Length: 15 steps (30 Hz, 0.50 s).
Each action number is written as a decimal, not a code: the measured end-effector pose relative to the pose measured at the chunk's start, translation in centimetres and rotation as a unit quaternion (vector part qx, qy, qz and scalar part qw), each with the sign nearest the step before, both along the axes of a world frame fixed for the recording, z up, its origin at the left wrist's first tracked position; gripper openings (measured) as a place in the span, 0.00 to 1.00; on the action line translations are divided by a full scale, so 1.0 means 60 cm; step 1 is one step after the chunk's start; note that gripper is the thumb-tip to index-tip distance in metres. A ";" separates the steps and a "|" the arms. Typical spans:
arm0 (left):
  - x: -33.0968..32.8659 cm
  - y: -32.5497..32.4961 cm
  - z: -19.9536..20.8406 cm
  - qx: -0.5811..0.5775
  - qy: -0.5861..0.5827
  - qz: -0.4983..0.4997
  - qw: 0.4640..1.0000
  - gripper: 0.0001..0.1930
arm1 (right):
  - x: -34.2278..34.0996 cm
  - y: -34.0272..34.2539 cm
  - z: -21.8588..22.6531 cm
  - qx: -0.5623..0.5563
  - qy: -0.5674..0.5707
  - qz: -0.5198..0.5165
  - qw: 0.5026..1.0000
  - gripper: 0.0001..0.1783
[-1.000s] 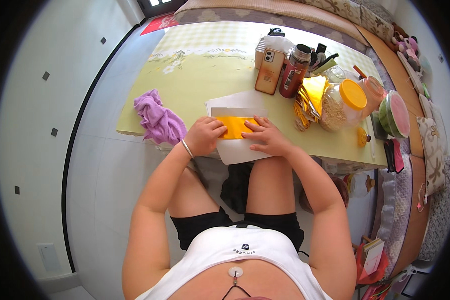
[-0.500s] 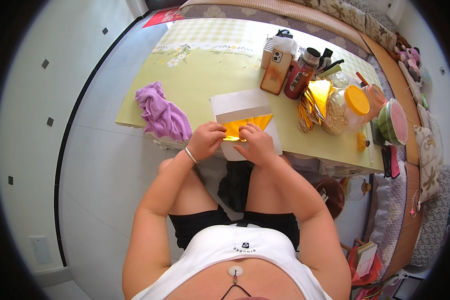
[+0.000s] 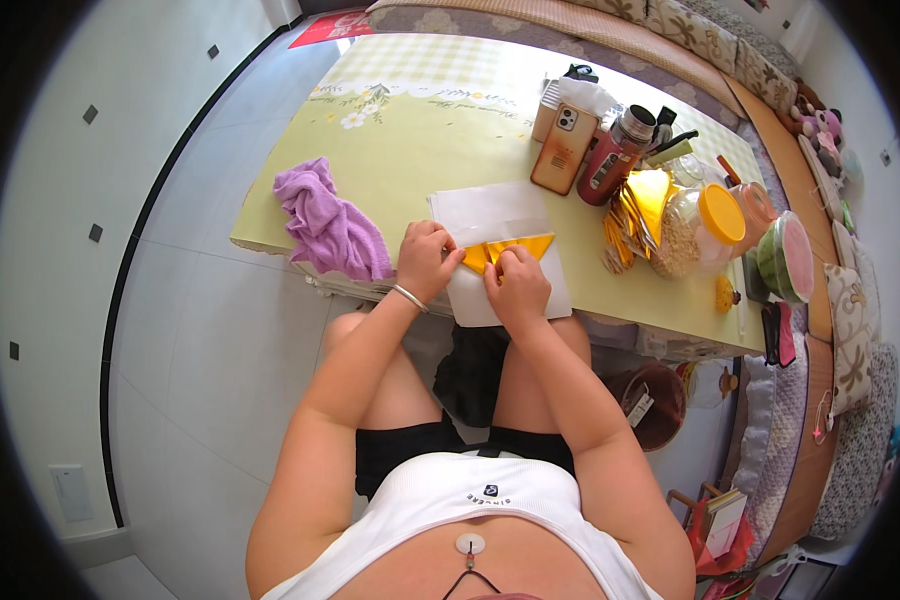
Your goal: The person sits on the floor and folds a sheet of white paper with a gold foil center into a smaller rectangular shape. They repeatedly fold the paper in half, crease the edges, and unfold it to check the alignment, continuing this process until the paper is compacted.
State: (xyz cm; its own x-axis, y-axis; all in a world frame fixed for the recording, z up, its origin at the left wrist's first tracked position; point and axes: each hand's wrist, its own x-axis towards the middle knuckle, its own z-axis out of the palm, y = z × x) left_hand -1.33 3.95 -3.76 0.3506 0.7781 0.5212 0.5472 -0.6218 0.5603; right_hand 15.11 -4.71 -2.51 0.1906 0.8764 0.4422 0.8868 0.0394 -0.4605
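Note:
A piece of shiny gold paper (image 3: 530, 244), folded into a low pointed shape, lies on white sheets (image 3: 490, 207) at the table's near edge. My left hand (image 3: 427, 260) pinches its left corner between thumb and fingers. On the near side of the gold paper, my right hand (image 3: 519, 288) has its fingers bent together and pressed onto the fold. The fingertips partly cover the paper's lower edge. A purple cloth (image 3: 332, 222) lies crumpled to the left of my left hand.
Right of the sheets stand a propped phone (image 3: 564, 150), a red-brown bottle (image 3: 615, 160), a stack of folded gold papers (image 3: 642, 205) and a yellow-lidded jar of grains (image 3: 682, 245). A watermelon-patterned container (image 3: 785, 258) sits at the table's right edge. A bin (image 3: 660, 405) stands below.
The gold paper's near edge has been folded up, leaving a smaller pointed shape. My left hand has moved to its left corner, and my right hand presses at the middle.

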 end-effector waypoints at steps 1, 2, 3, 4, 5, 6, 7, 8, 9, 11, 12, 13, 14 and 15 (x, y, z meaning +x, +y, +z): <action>0.001 0.000 0.000 -0.004 0.001 0.002 1.000 0.09 | 0.001 0.001 -0.001 0.000 -0.006 -0.002 1.000 0.10; 0.002 0.000 0.000 -0.008 0.002 0.004 1.000 0.09 | 0.001 0.001 -0.001 0.000 -0.012 -0.005 1.000 0.10; 0.003 -0.001 0.001 -0.010 0.004 0.005 1.000 0.09 | 0.001 0.002 -0.002 -0.003 -0.012 -0.004 1.000 0.10; 0.004 -0.002 0.003 -0.012 0.006 0.006 1.000 0.09 | 0.001 0.001 -0.003 -0.006 -0.012 -0.002 1.000 0.10; 0.005 -0.003 0.004 -0.014 0.008 0.007 1.000 0.09 | 0.000 0.001 -0.003 -0.009 -0.012 -0.001 1.000 0.10; 0.005 -0.003 0.005 -0.016 0.008 0.008 1.000 0.09 | 0.000 0.001 -0.003 0.006 -0.016 0.000 1.000 0.09; 0.006 -0.004 0.005 -0.018 0.008 0.010 1.000 0.10 | -0.001 0.000 -0.002 0.021 -0.019 0.001 1.000 0.08; 0.006 -0.005 0.005 -0.020 0.008 0.012 1.000 0.10 | -0.002 0.000 -0.002 0.036 -0.023 0.003 0.999 0.09; 0.008 -0.005 0.005 -0.018 0.010 0.017 1.000 0.10 | -0.001 -0.001 -0.003 0.039 -0.039 0.013 0.998 0.10; 0.010 -0.007 0.004 -0.014 0.014 0.026 0.999 0.10 | 0.000 -0.002 -0.012 0.047 -0.072 0.035 0.996 0.16; 0.015 -0.011 0.004 0.017 0.014 0.043 0.999 0.09 | 0.001 0.000 -0.018 0.047 -0.089 0.034 0.994 0.18; 0.021 -0.017 0.004 0.047 0.014 0.060 0.997 0.07 | 0.001 0.003 -0.025 0.048 -0.105 0.033 0.993 0.19; 0.025 -0.022 0.005 0.078 0.014 0.077 0.994 0.05 | 0.002 0.005 -0.031 0.048 -0.122 0.032 0.991 0.21; 0.024 -0.024 0.005 0.124 0.034 0.035 0.991 0.05 | 0.001 0.006 -0.032 0.047 -0.131 0.034 0.990 0.22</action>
